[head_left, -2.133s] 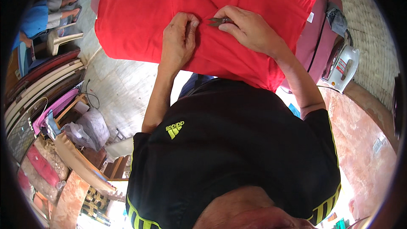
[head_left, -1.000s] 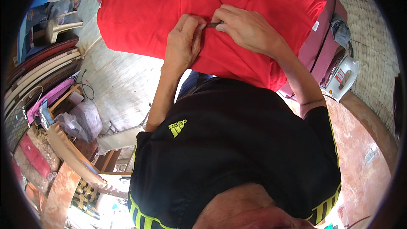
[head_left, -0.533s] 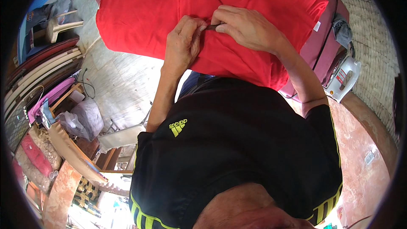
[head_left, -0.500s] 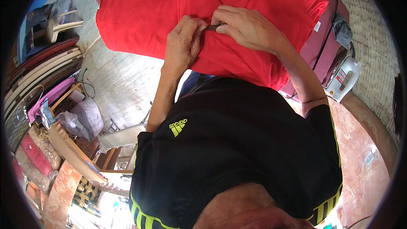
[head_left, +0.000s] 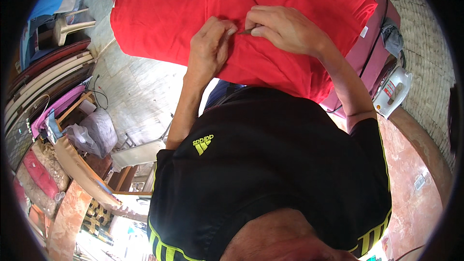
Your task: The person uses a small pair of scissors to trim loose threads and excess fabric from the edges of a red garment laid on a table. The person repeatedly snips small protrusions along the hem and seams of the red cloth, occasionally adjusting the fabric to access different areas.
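Broadest before you is the red cloth (head_left: pixel 159 14), plain and bright, lying in front of your body with soft creases. A darker fold line runs slantwise through its middle down towards your hands, and its right edge is bunched into ruffled pleats. Under it, a mauve pad (head_left: pixel 374 34) shows along the right side. A white iron (head_left: pixel 394 94) sits near the pad's nearer right end. Your left hand (head_left: pixel 209 43) lies at the cloth's middle, thumb and forefinger close together; you cannot tell from here whether they nip any fabric. Your right hand (head_left: pixel 285 31) faces it, fingers bent, gripping a small dark tool (head_left: pixel 247 32). The tool is mostly hidden by your fingers; its narrow tip pokes out over the red, pointing left, just short of the left fingertips.
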The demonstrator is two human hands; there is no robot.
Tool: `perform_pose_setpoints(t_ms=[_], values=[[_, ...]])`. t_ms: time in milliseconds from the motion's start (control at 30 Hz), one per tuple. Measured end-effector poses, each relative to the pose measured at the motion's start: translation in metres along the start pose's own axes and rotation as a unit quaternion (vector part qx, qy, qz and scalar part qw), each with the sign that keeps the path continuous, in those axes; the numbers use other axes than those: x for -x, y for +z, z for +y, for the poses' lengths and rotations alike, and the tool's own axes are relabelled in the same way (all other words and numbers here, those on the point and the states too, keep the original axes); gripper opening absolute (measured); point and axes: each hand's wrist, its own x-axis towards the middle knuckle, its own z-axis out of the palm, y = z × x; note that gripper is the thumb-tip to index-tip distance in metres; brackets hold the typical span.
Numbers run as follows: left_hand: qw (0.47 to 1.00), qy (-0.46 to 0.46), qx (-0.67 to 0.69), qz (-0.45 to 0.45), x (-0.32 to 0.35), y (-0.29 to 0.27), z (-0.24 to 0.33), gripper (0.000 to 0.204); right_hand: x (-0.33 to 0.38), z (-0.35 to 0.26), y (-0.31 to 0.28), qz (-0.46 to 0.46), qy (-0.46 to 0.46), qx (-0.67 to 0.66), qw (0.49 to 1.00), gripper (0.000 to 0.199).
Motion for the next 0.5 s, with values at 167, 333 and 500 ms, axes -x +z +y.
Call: perform_pose_setpoints(t_ms=[167, 333, 500], values=[[0.906, -0.212, 0.131, -0.342, 0.010, -0.074, 0.012, 0.016, 0.028, 0.014, 0.002, 0.048, -0.014, -0.073, 0.996, 0.014], [0.989, -0.070, 0.027, -0.130, -0.020, -0.059, 0.030, 0.014, 0.029, 0.025, 0.015, 0.152, 0.046, -0.256, 0.954, 0.017], [0.997, -0.023, -0.015, -0.073, -0.033, 0.000, 0.014, 0.017, 0.017, 0.036, 0.024, 0.193, 0.057, -0.266, 0.943, 0.019]])
